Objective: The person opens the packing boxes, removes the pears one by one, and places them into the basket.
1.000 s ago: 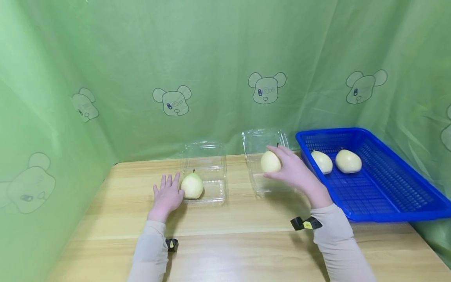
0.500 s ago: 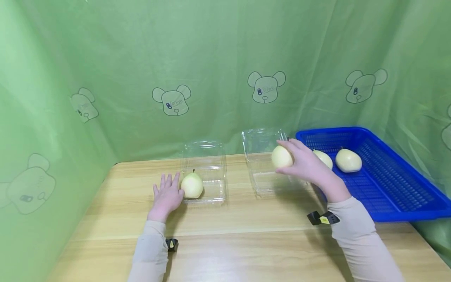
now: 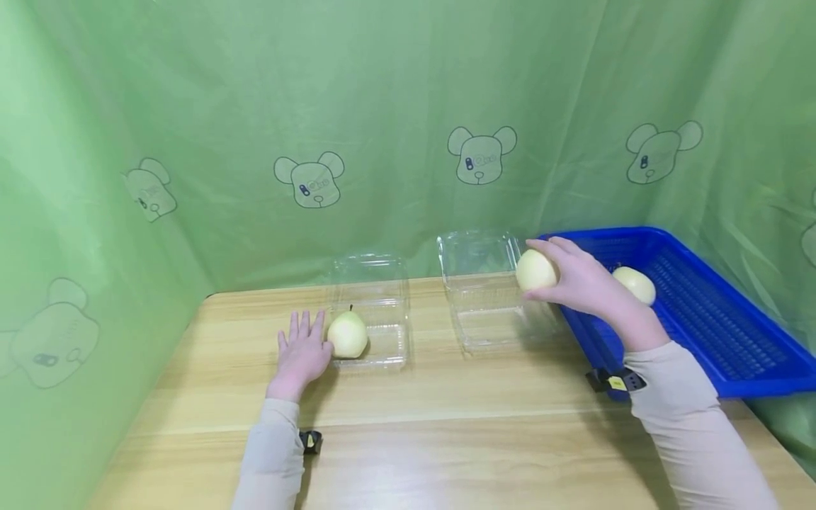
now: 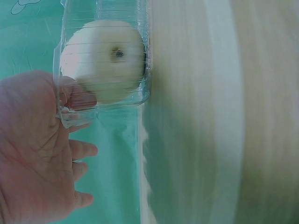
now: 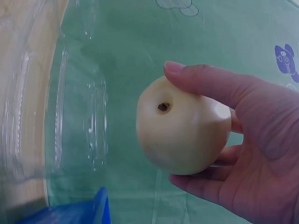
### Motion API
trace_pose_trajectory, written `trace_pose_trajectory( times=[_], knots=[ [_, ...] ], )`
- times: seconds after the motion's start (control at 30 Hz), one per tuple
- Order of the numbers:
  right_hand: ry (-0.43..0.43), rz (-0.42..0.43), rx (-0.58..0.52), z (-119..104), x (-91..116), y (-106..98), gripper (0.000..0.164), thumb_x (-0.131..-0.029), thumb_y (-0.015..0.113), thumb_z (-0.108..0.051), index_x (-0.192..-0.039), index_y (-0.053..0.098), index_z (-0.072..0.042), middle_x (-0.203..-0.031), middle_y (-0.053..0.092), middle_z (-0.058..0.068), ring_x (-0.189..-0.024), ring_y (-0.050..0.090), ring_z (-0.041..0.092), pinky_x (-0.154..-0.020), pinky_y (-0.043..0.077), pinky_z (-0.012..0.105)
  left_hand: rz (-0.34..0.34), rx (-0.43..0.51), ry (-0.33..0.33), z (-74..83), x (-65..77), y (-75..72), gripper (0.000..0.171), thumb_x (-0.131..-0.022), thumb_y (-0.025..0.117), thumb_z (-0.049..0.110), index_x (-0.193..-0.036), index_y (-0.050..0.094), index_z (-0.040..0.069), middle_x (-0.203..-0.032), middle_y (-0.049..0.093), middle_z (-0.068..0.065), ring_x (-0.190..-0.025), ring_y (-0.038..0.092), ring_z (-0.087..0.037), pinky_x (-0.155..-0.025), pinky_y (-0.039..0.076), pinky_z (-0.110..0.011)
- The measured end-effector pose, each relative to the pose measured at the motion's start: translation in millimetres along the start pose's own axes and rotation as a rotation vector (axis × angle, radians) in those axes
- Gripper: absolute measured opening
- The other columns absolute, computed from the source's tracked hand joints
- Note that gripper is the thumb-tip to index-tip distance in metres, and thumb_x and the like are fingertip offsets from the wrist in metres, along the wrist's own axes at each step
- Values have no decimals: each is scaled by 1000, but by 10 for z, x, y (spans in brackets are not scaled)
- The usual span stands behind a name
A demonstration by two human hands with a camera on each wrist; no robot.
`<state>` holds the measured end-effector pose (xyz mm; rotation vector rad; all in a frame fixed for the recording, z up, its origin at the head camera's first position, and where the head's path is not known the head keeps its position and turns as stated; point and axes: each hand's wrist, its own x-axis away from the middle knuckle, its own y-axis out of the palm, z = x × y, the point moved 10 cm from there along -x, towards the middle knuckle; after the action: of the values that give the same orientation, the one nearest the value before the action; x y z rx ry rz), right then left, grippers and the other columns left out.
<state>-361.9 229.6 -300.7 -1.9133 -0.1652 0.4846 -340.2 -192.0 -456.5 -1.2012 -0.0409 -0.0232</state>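
My right hand (image 3: 576, 280) grips a pale yellow pear (image 3: 536, 270), thumb on one side and fingers curled round the other. In the right wrist view the dark blossom end of that pear (image 5: 182, 128) faces the camera. It is held up between a clear plastic clamshell box (image 3: 487, 319) and the blue basket. My left hand (image 3: 302, 358) lies at the left side of a second clear clamshell box (image 3: 387, 347), fingers spread straight. Its thumb reaches over the box's edge to the pear (image 3: 347, 335) inside, as the left wrist view shows.
A blue plastic basket (image 3: 746, 386) stands at the right, with a pear (image 3: 635, 285) inside; my right hand and forearm cover part of it. Both box lids stand raised at the back. A green curtain (image 3: 395, 127) hangs behind the wooden table (image 3: 408, 453).
My right hand has carried its pear rightward and a little up, from over the right box to the basket's left edge. It now hides one basket pear. My left hand has stayed put.
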Motion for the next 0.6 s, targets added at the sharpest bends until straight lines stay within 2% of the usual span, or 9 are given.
trace_pose_trajectory(
  times=[0.33, 0.6],
  knots=[
    [29, 20, -16, 240, -1, -96, 87, -70, 85, -35, -142, 46, -5, -135, 49, 27, -122, 47, 48, -94, 43, 67, -14, -5, -4, 6, -5, 18, 64, -99, 35, 30, -157, 13, 13, -163, 5, -21, -151, -5, -40, -119, -1, -67],
    [115, -9, -74, 514, -44, -150, 93, -73, 84, -39, -147, 39, -6, -143, 42, 29, -129, 39, 49, -91, 42, 69, -15, 2, -8, -5, -19, 22, 64, -99, 35, 29, -157, 14, 13, -164, 5, -20, -152, -6, -40, -119, -2, -67]
  ],
)
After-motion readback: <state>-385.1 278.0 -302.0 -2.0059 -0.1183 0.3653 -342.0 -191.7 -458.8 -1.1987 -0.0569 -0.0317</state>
